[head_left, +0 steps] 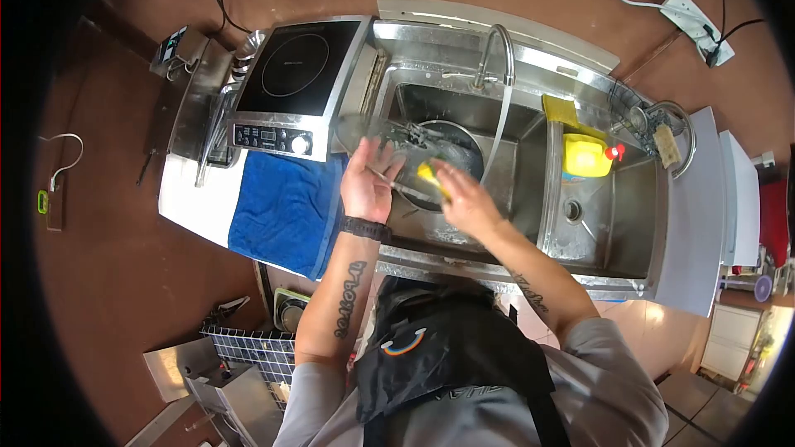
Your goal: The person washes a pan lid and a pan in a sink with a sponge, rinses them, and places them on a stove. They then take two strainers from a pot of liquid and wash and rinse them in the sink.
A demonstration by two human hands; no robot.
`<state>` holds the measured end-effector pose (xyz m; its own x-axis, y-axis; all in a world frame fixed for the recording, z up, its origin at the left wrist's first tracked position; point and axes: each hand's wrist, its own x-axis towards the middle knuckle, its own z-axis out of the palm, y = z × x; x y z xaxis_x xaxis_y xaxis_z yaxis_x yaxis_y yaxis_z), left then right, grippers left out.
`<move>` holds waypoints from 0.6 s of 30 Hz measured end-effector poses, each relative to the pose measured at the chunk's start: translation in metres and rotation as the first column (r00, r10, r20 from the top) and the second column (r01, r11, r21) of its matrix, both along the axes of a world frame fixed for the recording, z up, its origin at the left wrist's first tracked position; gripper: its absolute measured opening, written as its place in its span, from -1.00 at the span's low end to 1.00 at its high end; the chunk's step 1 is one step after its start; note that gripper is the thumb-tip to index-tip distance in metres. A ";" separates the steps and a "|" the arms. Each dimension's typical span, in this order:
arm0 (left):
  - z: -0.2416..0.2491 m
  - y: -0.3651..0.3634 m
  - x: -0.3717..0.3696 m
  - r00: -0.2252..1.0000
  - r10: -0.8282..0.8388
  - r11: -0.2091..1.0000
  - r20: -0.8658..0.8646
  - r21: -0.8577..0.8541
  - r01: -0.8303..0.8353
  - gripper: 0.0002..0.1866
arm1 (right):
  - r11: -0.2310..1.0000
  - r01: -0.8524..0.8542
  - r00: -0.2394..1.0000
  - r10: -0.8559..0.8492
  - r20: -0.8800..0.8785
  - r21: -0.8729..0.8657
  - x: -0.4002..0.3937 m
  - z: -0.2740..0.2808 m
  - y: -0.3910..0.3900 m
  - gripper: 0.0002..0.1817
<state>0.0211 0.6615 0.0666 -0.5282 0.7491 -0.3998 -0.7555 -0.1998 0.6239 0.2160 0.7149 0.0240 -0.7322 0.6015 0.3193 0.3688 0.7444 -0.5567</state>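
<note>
a: what are the fingers doing?

b: the left hand [367, 186] has its fingers wrapped round the rim of a clear glass lid [389, 142], holding it tilted over the sink [530, 190]. the right hand [465, 199] has its fingers pinched together on a yellow sponge [430, 175], pressed against the lid at about 4 o'clock on its face. the right hand is blurred, so the exact grip is hard to read.

a: and where is the lid?

b: over the left basin, with a dark round pan [451, 149] lying in the basin just behind it. the tap [497, 54] curves up at 12 o'clock from the hands, and a thin stream of water falls from it just right of the pan.

a: what's further out?

b: at 3 o'clock, in the right basin, a yellow bottle [585, 156] with a red cap, and a yellow cloth [561, 109] on the divider above it. at 9 o'clock, a blue towel [286, 207] hangs over the table [192, 199] edge, touching the sink's left side. at 10 o'clock, a black cooktop [296, 74] sits just above the towel. a white power strip [697, 25] lies on the floor at 2 o'clock, well apart from the sink.
</note>
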 end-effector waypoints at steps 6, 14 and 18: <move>-0.010 -0.031 -0.053 0.653 -0.095 0.979 -0.751 -0.189 -0.075 -0.69 | 0.998 -0.001 0.992 0.008 -0.129 0.055 0.000 0.076 0.069 -0.70; -0.001 -0.027 -0.067 0.593 -0.399 0.908 -0.699 -0.214 0.359 -0.60 | 0.985 0.046 0.998 -0.053 -0.040 -0.164 -0.039 0.136 0.130 -0.65; 0.021 -0.023 -0.037 0.716 -0.224 0.974 -0.661 -0.173 0.146 -0.65 | 0.910 0.222 0.931 -0.092 -0.352 0.350 -0.084 0.099 0.131 -0.67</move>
